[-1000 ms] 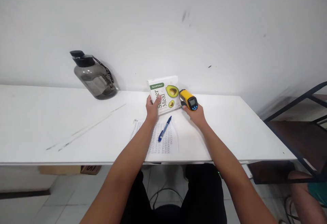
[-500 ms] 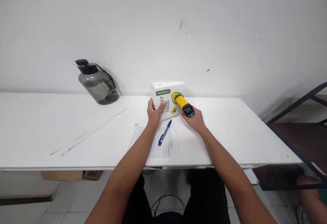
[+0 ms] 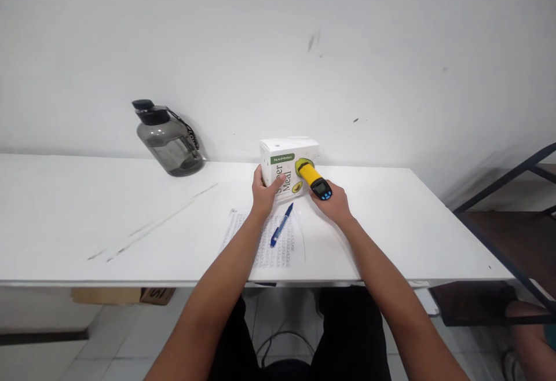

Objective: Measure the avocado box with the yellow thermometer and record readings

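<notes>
My left hand grips the left side of a white carton with a green label and avocado pictures, its thumb across the front. In my right hand is a yellow and black infrared thermometer with a small screen and blue buttons. Its front end points at the carton's face, close to the avocado print; whether it touches I cannot tell. Below the carton a blue pen lies on a printed sheet, which my left forearm partly covers.
A grey translucent bottle with a black lid stands against the wall at the left. The white table runs along the wall. At the right is a dark metal frame, with part of another person's leg beneath it. A cardboard box sits under the table.
The carton has turned slightly, showing more of its left side. Both hands keep their hold, and the whole view has shifted a little.
</notes>
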{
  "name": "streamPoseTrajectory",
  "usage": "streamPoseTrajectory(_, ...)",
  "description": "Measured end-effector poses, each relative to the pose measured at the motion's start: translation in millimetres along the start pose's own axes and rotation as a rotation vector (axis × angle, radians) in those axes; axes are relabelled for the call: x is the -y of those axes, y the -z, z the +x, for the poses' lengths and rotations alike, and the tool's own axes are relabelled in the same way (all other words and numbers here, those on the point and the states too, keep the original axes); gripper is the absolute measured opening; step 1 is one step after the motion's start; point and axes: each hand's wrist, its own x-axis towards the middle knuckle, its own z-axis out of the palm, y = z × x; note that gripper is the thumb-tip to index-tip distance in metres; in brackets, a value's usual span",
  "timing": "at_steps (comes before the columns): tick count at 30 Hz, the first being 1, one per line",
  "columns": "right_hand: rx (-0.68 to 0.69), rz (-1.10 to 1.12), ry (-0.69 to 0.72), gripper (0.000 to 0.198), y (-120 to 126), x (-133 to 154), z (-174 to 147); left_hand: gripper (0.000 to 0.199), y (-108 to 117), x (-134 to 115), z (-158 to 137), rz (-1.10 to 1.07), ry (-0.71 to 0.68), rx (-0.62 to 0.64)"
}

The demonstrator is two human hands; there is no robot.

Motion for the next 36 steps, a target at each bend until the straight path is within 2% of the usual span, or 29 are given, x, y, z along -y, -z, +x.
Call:
streamPoseTrajectory(8, 0.003, -0.070, 0.008, 0.027, 1.0, 0.5, 1.0, 0.066, -0.3, -2.5, -0.6, 0.001, -0.014, 0.017)
streamPoseTrajectory(14, 0.022, -0.062, -0.020, 0.025, 3.6, 0.8, 1.1, 0.071, 0.9, -0.4, -0.7, 0.009, -0.006, 0.001)
streamPoseTrajectory(22, 0.018, -0.013, -0.050, 0.028, 0.6, -1.7, 1.1, 0.067, -1.0, -0.5, -1.9, 0.020, -0.012, -0.002)
streamPoseTrajectory(25, -0.035, 0.066, -0.070, 0.032, -2.9, 2.0, -0.1, 0.064, -1.8, 0.0, -1.7, 0.045, -0.014, -0.030)
streamPoseTrajectory(30, -0.185, 0.169, -0.172, 0.039, -3.9, 4.5, 2.6, 0.068, 2.0, 4.2, 2.6, 0.117, -0.025, -0.145)
streamPoseTrajectory(34, -0.274, 0.140, -0.183, 0.034, -3.1, 1.1, 7.5, 0.068, 4.7, 7.7, 5.2, 0.186, -0.067, -0.192)
streamPoseTrajectory(36, -0.270, 0.121, -0.205, 0.031, -3.3, 0.1, 8.5, 0.067, 4.9, 9.1, 5.3, 0.208, -0.083, -0.197)
